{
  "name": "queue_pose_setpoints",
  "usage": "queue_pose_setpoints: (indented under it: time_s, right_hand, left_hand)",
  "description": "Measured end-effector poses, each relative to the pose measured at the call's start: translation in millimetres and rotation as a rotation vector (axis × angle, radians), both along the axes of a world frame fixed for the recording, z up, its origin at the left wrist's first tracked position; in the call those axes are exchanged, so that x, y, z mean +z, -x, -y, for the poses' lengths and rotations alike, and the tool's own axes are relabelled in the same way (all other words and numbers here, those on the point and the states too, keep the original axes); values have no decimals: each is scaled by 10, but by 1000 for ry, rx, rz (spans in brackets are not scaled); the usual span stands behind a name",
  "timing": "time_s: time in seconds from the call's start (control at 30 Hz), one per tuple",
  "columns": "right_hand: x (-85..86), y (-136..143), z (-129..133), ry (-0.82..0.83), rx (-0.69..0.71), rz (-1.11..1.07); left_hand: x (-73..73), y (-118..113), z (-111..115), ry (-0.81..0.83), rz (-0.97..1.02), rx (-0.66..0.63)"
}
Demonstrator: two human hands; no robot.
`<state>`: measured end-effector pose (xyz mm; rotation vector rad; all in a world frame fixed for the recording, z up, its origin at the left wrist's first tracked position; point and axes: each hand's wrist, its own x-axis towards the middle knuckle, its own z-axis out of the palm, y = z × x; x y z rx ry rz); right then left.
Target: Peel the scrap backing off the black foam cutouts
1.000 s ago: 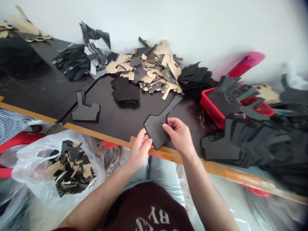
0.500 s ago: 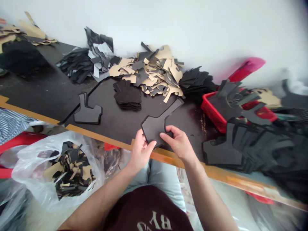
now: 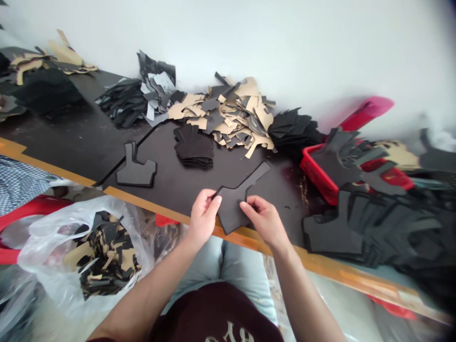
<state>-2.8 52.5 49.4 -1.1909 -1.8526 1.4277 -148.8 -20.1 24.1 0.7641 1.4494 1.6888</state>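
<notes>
A dark grey, flat foam-like piece [image 3: 233, 204] with a long narrow arm is held between my hands at the table's front edge. My left hand [image 3: 204, 213] pinches its upper left corner, thumb on top. On the other side, my right hand [image 3: 263, 216] grips the edge near the base of the narrow arm, thumb on its face. To the left lies a small stack of similar grey pieces [image 3: 136, 172]. Behind the held piece sits a stack of black pieces [image 3: 194, 147].
A heap of tan and black scraps [image 3: 238, 111] lies against the wall. At right stand a red basket [image 3: 318, 178] filled with cut pieces and a long row of grey pieces [image 3: 335, 232]. Below the table's left side hangs a plastic bag [image 3: 53, 237] of offcuts.
My left hand has shifted from the piece's lower edge up to its upper left corner. The piece has come slightly nearer my body, and the camera view has moved a little.
</notes>
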Motion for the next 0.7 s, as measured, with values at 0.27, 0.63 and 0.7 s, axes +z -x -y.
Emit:
queue_pose_setpoints:
  time_s: [0.27, 0.63, 0.7]
  right_hand:
    - [91, 19, -55, -47, 62, 92]
    - [-15, 199, 10, -333, 30, 278]
    - [-8, 231, 3, -349, 1, 275]
  left_hand:
    - [135, 7, -7, 96, -103, -191]
    - [39, 61, 102, 179, 61, -117]
    - [61, 79, 124, 128, 152, -143]
